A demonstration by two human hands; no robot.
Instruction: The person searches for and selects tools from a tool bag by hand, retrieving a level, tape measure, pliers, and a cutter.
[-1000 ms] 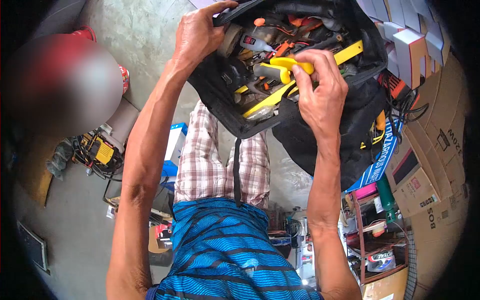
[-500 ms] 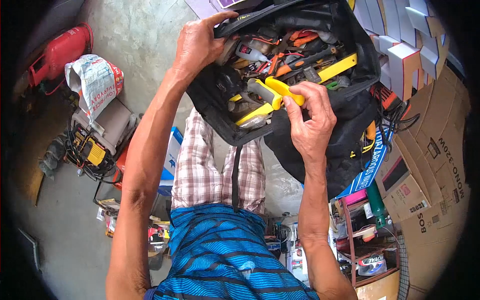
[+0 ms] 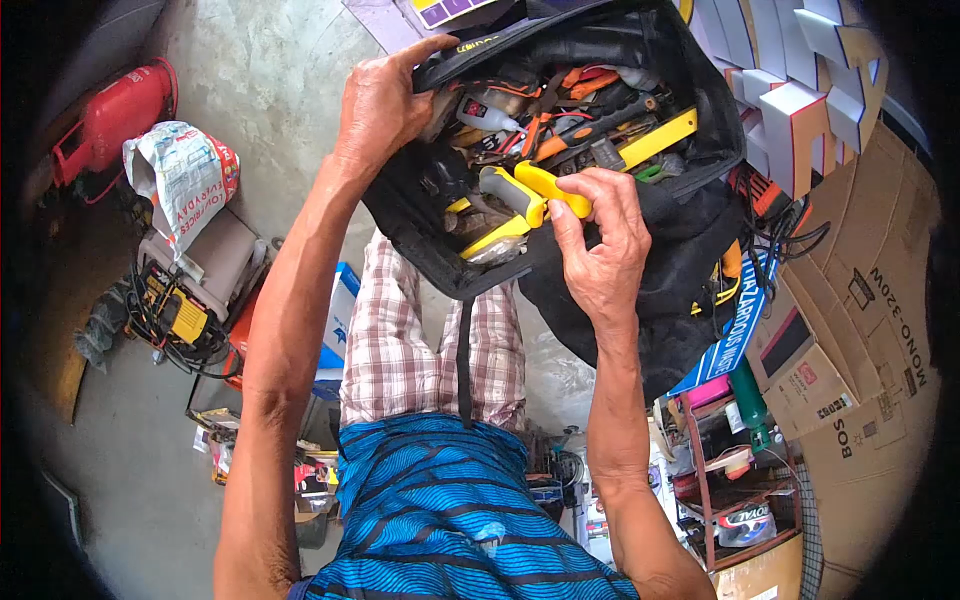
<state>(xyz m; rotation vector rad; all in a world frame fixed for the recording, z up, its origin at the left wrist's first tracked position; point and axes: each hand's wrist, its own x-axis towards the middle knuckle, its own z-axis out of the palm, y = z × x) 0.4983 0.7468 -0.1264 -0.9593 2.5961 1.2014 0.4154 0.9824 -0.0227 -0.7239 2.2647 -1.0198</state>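
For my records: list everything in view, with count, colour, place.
Tool bag: one, black, top centre.
Held tool: one, yellow-grey, over tool bag.
Tools: many, multicoloured, inside tool bag.
Tank: one, red, left.
Plastic bag: one, white, left.
Machine: one, yellow, left.
Sign: one, blue, right.
Cardboard: several, brown, right.
Cylinder: one, green, lower right.
Rack: one, reddish, lower right.
Small clutter: uncountable, mixed, around.
Shirt: one, blue, bottom.
Shorts: one, checked, centre.
Left hand: one, gripping tool bag.
Right hand: one, holding tool.

MONO-320W on cardboard [image 3: 868, 250], EVERYDAY on white bag [image 3: 180, 172], WASTE on sign [image 3: 722, 346]
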